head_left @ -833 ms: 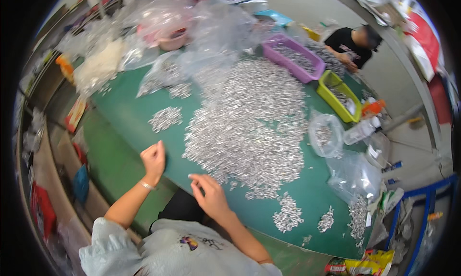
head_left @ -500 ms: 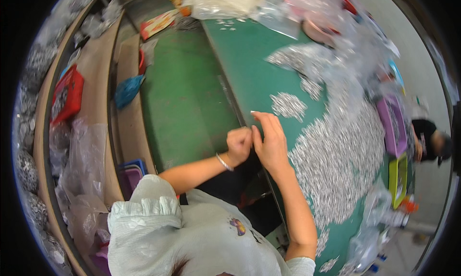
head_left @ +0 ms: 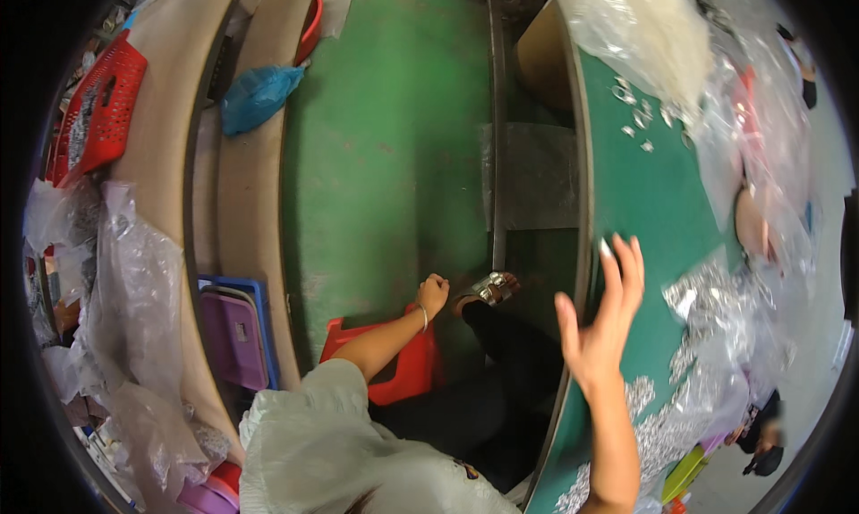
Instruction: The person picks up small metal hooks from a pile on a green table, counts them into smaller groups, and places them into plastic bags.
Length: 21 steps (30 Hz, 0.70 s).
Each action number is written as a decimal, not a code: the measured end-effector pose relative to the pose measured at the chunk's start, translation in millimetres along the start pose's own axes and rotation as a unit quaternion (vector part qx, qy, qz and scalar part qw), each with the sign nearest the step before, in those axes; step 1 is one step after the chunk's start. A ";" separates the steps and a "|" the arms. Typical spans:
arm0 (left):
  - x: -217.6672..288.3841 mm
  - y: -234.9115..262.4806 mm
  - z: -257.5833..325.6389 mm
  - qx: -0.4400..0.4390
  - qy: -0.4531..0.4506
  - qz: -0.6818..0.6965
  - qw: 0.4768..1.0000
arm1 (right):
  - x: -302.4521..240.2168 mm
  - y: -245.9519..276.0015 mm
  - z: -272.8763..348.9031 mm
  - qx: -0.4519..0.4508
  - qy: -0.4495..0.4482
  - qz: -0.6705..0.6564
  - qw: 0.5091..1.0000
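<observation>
Red stool (head_left: pixel 404 371) lies just beside the closed left hand (head_left: pixel 433 294).

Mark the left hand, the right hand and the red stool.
left hand (head_left: pixel 433 292), head view, on the closed fist.
right hand (head_left: pixel 601 322), head view, on the open palm.
red stool (head_left: pixel 407 373), head view, on its seat edge.

Green-topped work table (head_left: pixel 644 201) runs down my right side w/ a dark rounded edge. On it: heap of small silvery metal parts (head_left: pixel 658 424) near me, a few loose ones (head_left: pixel 631 120) further up, crumpled clear plastic bags (head_left: pixel 716 111) along the far side. Below, green painted floor (head_left: pixel 385 156) carries a red plastic stool (head_left: pixel 403 371) & a blue plastic bag (head_left: pixel 255 93).
</observation>
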State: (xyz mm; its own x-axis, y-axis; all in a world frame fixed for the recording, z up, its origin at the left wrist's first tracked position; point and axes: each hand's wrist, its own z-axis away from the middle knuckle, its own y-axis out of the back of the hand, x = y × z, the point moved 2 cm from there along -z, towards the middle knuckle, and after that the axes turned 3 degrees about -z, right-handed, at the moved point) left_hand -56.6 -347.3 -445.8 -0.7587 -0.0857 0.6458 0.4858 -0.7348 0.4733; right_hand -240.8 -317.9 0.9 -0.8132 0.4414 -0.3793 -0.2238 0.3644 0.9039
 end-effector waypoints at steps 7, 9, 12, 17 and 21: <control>-14.8 -42.0 -128.6 -0.029 0.105 -0.034 0.993 | 14.3 1.6 2.7 -0.059 -0.029 0.050 0.997; -12.5 -63.1 -159.7 -0.039 0.124 -0.011 0.991 | 9.5 9.1 1.1 -0.085 -0.035 0.086 0.992; 4.3 -80.5 -197.2 -0.053 0.147 0.032 0.987 | 17.6 2.5 -2.9 -0.127 -0.043 0.102 0.986; 17.4 -109.6 -250.7 -0.034 0.124 0.079 0.989 | 39.8 -26.3 -12.2 -0.147 -0.053 0.110 0.982; 5.9 -137.8 -283.1 0.056 0.095 0.106 0.988 | 53.7 -36.9 -21.3 -0.165 -0.054 0.111 0.979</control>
State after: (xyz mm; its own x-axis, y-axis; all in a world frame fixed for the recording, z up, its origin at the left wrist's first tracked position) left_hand -250.9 -437.1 -676.8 -0.6980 -0.3625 0.6176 0.6791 -0.6088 0.4101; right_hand -287.7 -325.1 -48.6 -0.8042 0.5698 -0.1690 -0.2234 -0.0263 0.9744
